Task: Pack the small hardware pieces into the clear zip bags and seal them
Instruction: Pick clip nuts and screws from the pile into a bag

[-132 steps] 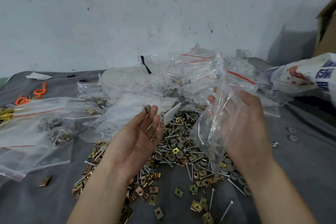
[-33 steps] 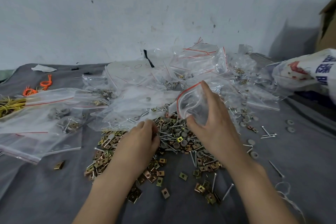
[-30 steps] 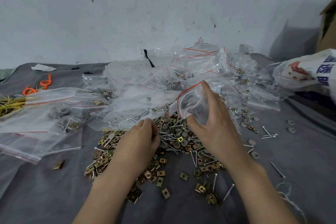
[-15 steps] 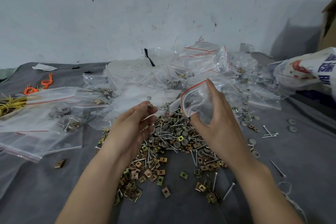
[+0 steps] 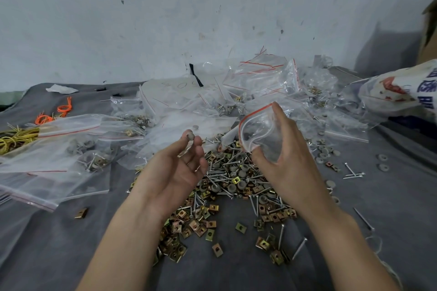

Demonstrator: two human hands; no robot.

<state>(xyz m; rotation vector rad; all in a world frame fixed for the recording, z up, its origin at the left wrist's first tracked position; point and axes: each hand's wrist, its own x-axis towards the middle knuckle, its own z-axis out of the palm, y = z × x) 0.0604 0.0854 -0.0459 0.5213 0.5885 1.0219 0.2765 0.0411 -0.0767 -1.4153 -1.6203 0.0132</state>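
Note:
My right hand (image 5: 287,160) grips a small clear zip bag (image 5: 259,129) with a red strip, its mouth held wide and turned to the left. My left hand (image 5: 176,171) is raised palm up just left of the bag and pinches a small grey washer (image 5: 190,136) at its fingertips. Below both hands a pile of brass square clips, screws and grey washers (image 5: 227,186) lies on the grey cloth (image 5: 47,243).
Several clear zip bags, some filled, lie at the left (image 5: 54,146) and heaped at the back (image 5: 257,82) against the wall. Yellow and orange ties (image 5: 26,132) are far left. A printed white sack (image 5: 402,87) and a cardboard box (image 5: 429,30) stand at the right. Loose screws (image 5: 353,173) lie right.
My left hand came up off the pile with a grey washer and turned palm up toward the bag's mouth. My right hand kept the bag held up in place.

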